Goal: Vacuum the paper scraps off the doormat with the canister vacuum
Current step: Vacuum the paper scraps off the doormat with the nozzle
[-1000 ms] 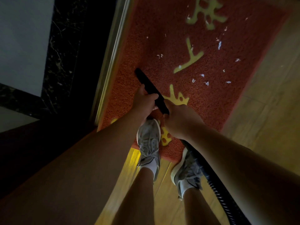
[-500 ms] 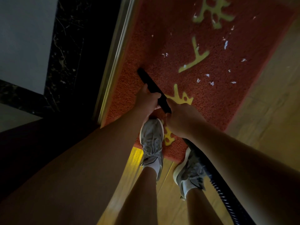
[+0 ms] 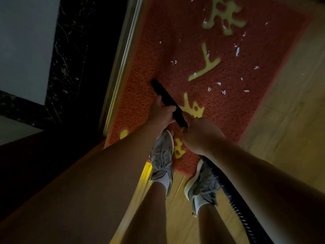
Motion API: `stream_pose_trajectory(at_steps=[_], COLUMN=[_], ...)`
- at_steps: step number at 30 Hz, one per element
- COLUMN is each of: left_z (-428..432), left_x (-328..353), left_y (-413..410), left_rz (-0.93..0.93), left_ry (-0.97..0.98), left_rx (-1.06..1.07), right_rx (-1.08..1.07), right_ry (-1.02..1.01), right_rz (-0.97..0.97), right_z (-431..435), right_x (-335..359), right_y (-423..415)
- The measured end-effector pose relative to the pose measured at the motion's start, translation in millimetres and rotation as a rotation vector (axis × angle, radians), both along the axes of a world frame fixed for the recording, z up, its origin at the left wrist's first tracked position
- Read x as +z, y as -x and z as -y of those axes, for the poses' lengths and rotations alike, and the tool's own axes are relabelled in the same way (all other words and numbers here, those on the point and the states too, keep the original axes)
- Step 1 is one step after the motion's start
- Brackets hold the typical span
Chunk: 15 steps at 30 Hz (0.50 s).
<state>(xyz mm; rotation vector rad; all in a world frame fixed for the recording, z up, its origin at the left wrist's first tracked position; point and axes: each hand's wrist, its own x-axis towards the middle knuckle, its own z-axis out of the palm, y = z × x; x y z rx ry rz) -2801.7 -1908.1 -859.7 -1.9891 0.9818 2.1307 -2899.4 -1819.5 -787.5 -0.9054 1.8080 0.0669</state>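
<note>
Head view: both arms stretch down and forward, close together. The left hand [image 3: 161, 115] wraps its fingers round the black nozzle [image 3: 163, 93] at mid-length. The right hand [image 3: 200, 136], knuckles up, clasps the nozzle's rear end, where the ribbed hose [image 3: 235, 205] trails back. The nozzle tip is down at the red doormat [image 3: 228, 106], near its left edge. White paper scraps [image 3: 237, 51] lie scattered to the right, apart from the tip.

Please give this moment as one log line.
left hand: grips nozzle | right hand: grips nozzle | paper scraps: on doormat, apart from nozzle
</note>
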Motion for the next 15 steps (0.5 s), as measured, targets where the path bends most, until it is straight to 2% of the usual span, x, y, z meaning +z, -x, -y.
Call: stream_pose_trajectory(at_steps=[15], left_z=[13.8], left_x=[-0.8], left_y=[48.4], left_rz=[0.002], left_ry=[0.041], left_rx=[-0.115], right_rx=[-0.14], right_ry=[0.003], right_rz=[-0.028], right_z=[1.9], right_x=[0.0], right_y=[32.1])
